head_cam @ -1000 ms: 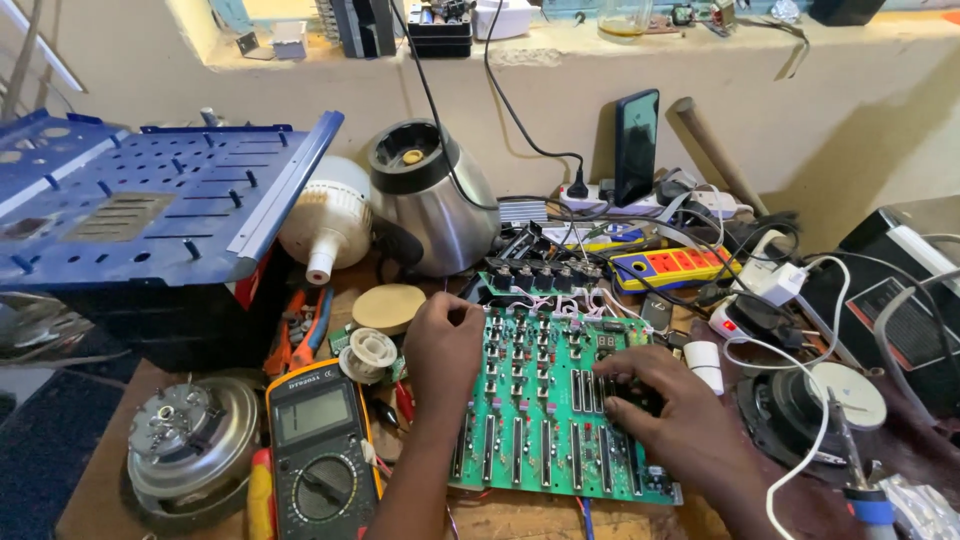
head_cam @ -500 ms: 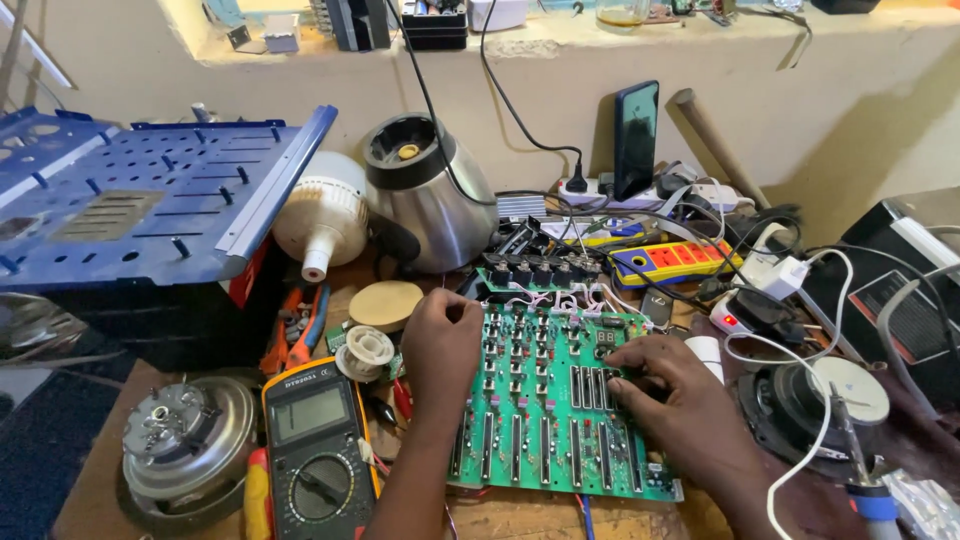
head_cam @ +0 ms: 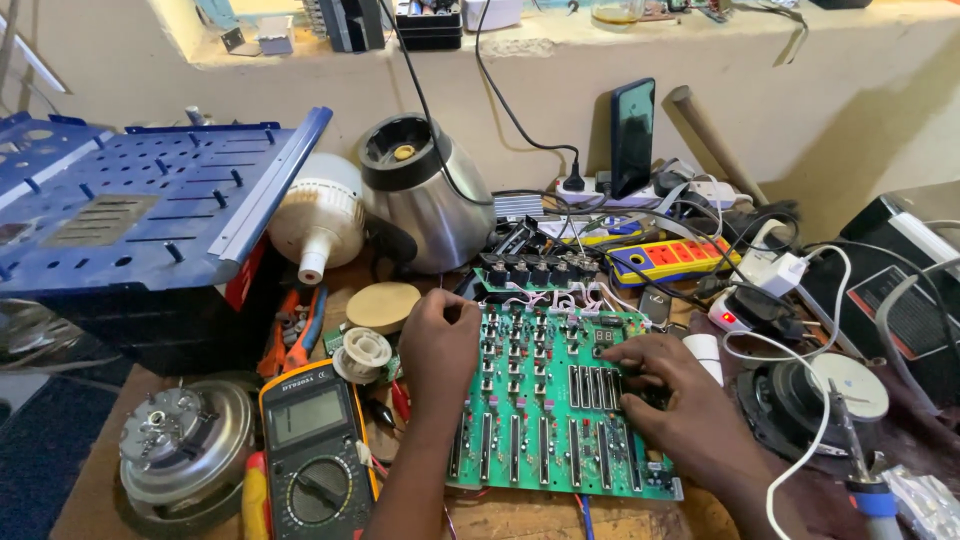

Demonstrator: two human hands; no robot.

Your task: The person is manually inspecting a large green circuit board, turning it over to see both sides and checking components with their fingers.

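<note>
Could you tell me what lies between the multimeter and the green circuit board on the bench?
In the head view, the left hand and its forearm lie between the multimeter and the green circuit board, with the hand resting on the board's left edge.

Left hand point(head_cam: 440, 345) and right hand point(head_cam: 680, 405): 2 bare, sleeveless forearms.

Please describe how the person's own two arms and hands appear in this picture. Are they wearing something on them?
Both hands are bare: no gloves appear on the left hand or the right hand. The parts of both forearms in view are also uncovered, with no sleeve showing. No ring, watch or bracelet can be seen on the fingers or wrists that show. Nothing is taped or marked on them.
</note>
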